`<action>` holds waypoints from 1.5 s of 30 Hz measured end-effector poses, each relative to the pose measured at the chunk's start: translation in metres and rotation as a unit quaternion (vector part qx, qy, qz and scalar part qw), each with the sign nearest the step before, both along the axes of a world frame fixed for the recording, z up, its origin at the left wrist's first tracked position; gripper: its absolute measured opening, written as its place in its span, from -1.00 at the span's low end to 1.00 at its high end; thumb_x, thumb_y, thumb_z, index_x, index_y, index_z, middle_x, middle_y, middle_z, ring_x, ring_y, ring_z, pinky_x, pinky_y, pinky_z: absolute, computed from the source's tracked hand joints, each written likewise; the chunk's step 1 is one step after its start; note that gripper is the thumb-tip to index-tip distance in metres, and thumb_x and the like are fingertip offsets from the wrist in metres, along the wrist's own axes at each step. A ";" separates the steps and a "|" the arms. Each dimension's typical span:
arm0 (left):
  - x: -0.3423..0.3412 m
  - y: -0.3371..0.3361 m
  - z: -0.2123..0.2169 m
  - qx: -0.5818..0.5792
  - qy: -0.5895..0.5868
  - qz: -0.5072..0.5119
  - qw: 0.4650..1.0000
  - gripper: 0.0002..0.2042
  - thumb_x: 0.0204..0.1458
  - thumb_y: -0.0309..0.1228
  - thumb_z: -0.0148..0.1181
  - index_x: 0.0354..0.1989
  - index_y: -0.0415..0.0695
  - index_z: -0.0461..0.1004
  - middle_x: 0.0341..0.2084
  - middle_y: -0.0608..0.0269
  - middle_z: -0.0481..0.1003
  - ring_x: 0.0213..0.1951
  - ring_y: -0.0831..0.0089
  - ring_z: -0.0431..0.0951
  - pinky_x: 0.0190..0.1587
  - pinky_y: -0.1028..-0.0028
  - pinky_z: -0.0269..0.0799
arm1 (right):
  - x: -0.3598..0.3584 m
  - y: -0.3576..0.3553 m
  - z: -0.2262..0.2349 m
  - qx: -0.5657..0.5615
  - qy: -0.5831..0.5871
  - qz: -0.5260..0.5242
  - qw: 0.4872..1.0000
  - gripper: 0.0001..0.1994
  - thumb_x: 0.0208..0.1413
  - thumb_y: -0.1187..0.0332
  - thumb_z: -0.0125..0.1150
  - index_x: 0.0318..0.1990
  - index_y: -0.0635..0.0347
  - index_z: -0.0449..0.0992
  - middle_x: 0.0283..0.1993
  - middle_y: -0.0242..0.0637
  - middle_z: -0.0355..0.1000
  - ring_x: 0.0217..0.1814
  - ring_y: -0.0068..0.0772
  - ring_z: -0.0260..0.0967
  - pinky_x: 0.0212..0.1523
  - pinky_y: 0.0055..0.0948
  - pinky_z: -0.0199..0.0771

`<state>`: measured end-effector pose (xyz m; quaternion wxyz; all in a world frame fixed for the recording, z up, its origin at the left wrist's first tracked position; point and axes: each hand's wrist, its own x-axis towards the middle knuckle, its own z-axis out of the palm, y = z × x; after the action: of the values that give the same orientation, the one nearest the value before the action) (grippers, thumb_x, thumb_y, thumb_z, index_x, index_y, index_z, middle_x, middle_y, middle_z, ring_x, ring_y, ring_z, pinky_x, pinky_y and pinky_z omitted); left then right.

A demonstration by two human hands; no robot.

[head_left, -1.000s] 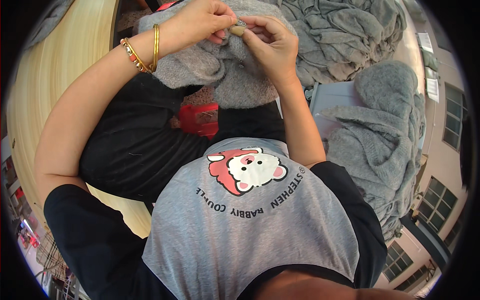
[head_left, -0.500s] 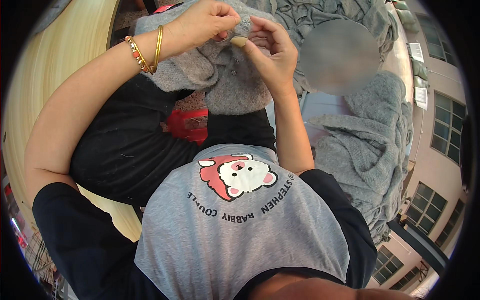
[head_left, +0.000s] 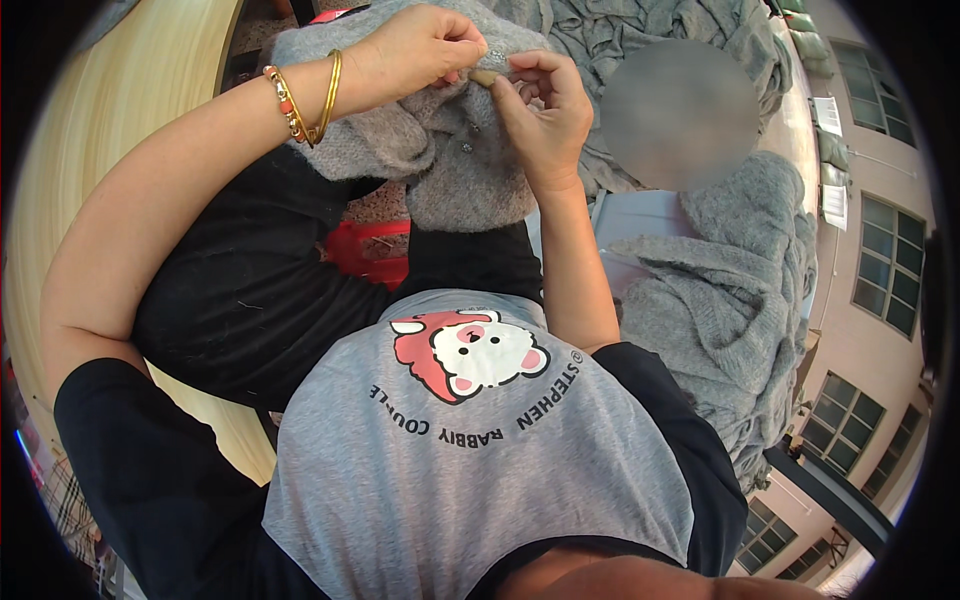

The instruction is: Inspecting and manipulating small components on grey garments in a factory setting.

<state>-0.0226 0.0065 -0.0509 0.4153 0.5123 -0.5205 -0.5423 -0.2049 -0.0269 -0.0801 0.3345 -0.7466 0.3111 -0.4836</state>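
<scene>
A fuzzy grey knitted garment (head_left: 470, 195) lies bunched over my lap, with small shiny buttons or beads (head_left: 467, 148) on its front. My left hand (head_left: 425, 48), with bracelets (head_left: 325, 98) at its wrist, is closed in a pinch just above the knit; whatever its fingertips hold is too small to make out. Close beside it, my right hand (head_left: 552, 112) grips the garment between thumb and curled fingers. A tan cover (head_left: 484, 77) sits on the tip of the right thumb. The fingertips of both hands are only a little apart, beside a shiny spot on the knit.
More grey knitwear (head_left: 725, 290) lies heaped on a surface to my right and beyond my hands. A pale wooden tabletop (head_left: 135, 120) runs along my left. Something red and plastic (head_left: 375, 250) shows below my lap. A blurred round patch hides part of the right side.
My left hand has shifted slightly right and down, and its fingertips have drawn a little away from the right fingers. My right hand keeps its hold, its fingers slightly lower.
</scene>
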 end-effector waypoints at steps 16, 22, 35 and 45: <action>0.003 -0.003 -0.006 0.048 0.048 -0.014 0.998 -0.82 0.16 -0.37 0.03 -0.39 -0.20 0.47 -0.63 0.36 0.44 -0.60 0.64 0.38 -0.55 0.62 0.28 | -0.004 0.000 -0.002 0.048 -0.030 0.048 0.997 -0.79 -0.04 0.63 0.30 -0.25 0.31 0.43 -0.31 -0.37 0.45 -0.37 -0.71 0.39 -0.33 -0.74 0.42; 0.000 -0.005 -0.012 0.061 0.086 0.002 0.994 -0.82 0.16 -0.37 0.04 -0.40 -0.20 0.46 -0.63 0.34 0.45 -0.60 0.62 0.41 -0.54 0.62 0.29 | -0.004 0.002 -0.003 0.093 -0.077 0.064 0.991 -0.83 -0.01 0.65 0.25 -0.24 0.35 0.44 -0.32 -0.32 0.47 -0.34 -0.66 0.44 -0.31 -0.71 0.49; -0.005 -0.001 -0.009 0.038 0.074 -0.005 0.996 -0.81 0.16 -0.37 0.02 -0.43 -0.19 0.43 -0.62 0.34 0.42 -0.58 0.61 0.37 -0.53 0.62 0.27 | -0.004 0.004 0.001 0.112 -0.086 0.090 0.986 -0.86 0.00 0.66 0.23 -0.27 0.35 0.45 -0.32 -0.33 0.46 -0.36 -0.66 0.42 -0.37 -0.74 0.44; -0.010 -0.001 -0.003 -0.085 -0.017 -0.054 0.995 -0.73 -0.12 -0.46 0.24 -0.17 -0.14 0.52 -0.51 0.30 0.42 -0.49 0.61 0.43 -0.44 0.61 0.35 | -0.015 -0.009 0.016 0.325 -0.194 0.124 0.917 -0.85 0.05 0.53 0.26 -0.23 0.28 0.44 -0.48 -0.41 0.40 -0.63 -0.73 0.18 -0.66 -0.77 0.01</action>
<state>-0.0329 0.0057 -0.0541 0.4189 0.4555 -0.5983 -0.5091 -0.2203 -0.0356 -0.0638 0.6698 -0.5212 0.2850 -0.4455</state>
